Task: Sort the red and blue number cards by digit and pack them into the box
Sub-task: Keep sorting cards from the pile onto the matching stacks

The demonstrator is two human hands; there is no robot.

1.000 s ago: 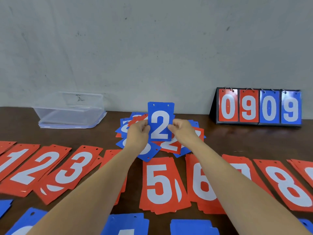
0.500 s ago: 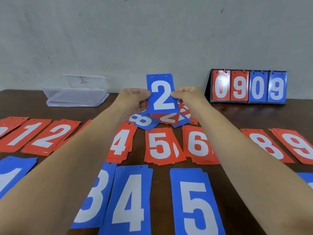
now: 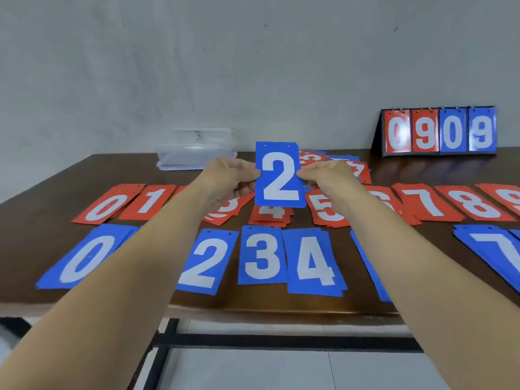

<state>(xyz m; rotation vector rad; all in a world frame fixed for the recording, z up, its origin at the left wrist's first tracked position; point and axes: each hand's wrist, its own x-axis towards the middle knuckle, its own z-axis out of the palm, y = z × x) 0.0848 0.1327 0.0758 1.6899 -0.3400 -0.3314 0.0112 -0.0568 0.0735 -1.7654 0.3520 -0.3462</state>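
Note:
A blue card with a white 2 (image 3: pixel 280 175) stands upright in the air over the table's middle. My left hand (image 3: pixel 229 178) pinches its left edge and my right hand (image 3: pixel 327 177) pinches its right edge. Below lies a row of red piles from 0 (image 3: pixel 108 204) to 8 (image 3: pixel 475 205), partly hidden by my arms. Nearer me runs a blue row: 0 (image 3: pixel 84 258), a blue 2 pile (image 3: pixel 209 261), 3 (image 3: pixel 263 256), 4 (image 3: pixel 313 263) and 7 (image 3: pixel 495 249). An unsorted heap (image 3: pixel 337 161) lies behind the held card. The clear plastic box (image 3: pixel 197 150) stands at the back left.
A black flip scoreboard (image 3: pixel 439 130) showing 0909 stands at the back right against the grey wall. The dark wooden table (image 3: pixel 42 175) ends in a front edge near me, with a black frame and pale floor below.
Both hands have lifted the blue 2 card off the unsorted heap and drawn it toward me. My view has pulled back, so the blue row and the table's front edge now show.

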